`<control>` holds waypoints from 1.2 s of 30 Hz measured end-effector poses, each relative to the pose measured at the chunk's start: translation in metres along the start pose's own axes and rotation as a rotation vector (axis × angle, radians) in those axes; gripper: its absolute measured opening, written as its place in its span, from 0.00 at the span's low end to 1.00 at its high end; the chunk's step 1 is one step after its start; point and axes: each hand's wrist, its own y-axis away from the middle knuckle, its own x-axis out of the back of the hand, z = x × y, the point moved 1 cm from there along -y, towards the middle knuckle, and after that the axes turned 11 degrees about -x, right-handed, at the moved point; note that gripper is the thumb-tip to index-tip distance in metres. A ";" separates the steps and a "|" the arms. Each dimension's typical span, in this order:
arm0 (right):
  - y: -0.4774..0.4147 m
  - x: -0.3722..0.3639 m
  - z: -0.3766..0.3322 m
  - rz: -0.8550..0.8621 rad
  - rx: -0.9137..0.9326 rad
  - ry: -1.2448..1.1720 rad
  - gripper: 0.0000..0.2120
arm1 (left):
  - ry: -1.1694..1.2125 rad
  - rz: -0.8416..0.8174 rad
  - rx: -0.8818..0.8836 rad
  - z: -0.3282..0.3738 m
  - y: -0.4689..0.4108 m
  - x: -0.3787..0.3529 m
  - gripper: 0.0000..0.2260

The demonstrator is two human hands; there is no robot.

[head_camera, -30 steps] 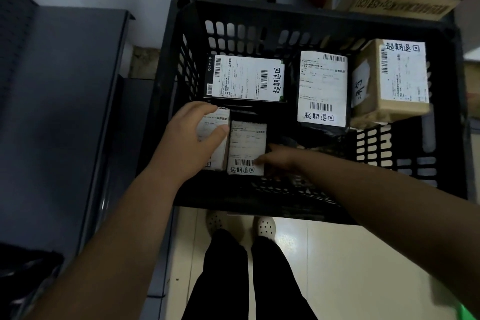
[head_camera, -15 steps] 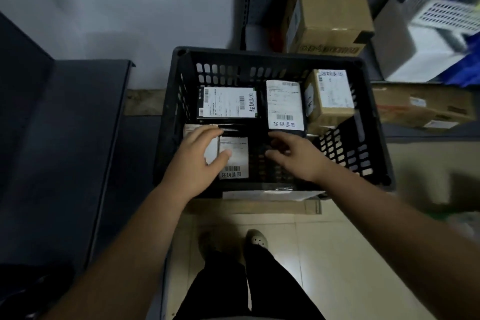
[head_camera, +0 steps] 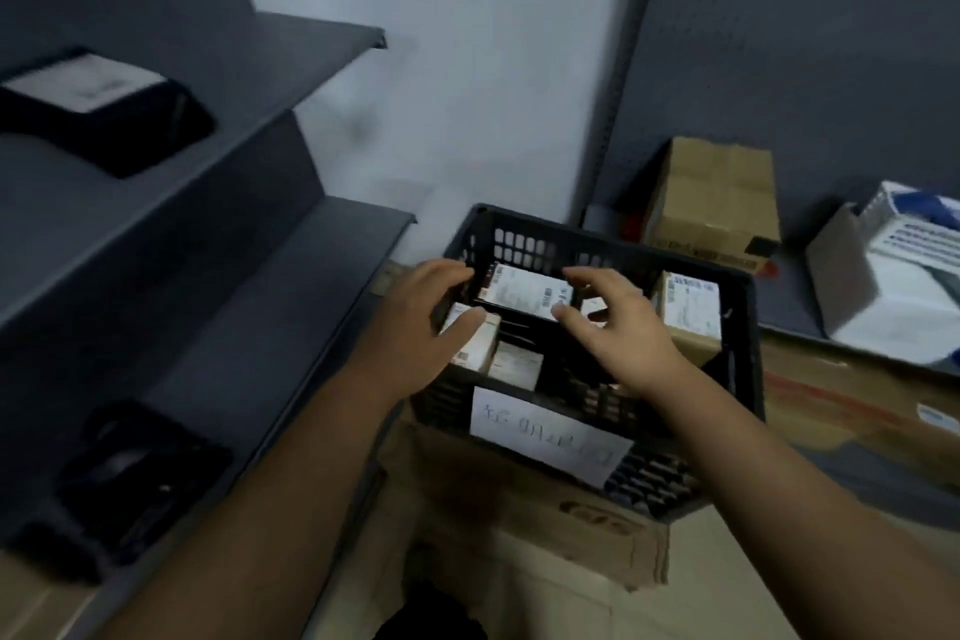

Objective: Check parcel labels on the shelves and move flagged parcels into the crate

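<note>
We hold both hands over the crate, with flagged parcels already inside.
Upper left, a black pouch parcel with white label lies on the grey metal shelf. At centre, our left hand and right hand have fingers loosely spread and grip nothing. They flank a flat black white-labelled parcel in the black slatted plastic crate, probably squaring the load.

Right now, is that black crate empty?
No, the black crate holds several labelled parcels, among them a brown box at its right side and a flat black parcel near its far wall.
</note>
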 end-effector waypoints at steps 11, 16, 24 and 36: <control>0.072 -0.082 -0.178 -0.374 0.599 -0.093 0.22 | -0.433 0.442 0.355 0.085 0.208 0.155 0.25; 0.168 -0.150 -0.265 -0.583 0.810 -0.119 0.22 | -0.552 0.664 0.510 0.139 0.344 0.207 0.23; 0.419 -0.272 -0.358 -0.920 1.063 -0.183 0.21 | -0.751 0.915 0.828 0.262 0.609 0.249 0.23; 0.771 -0.392 -0.434 -1.418 1.363 -0.142 0.19 | -0.995 1.189 1.310 0.439 0.903 0.247 0.23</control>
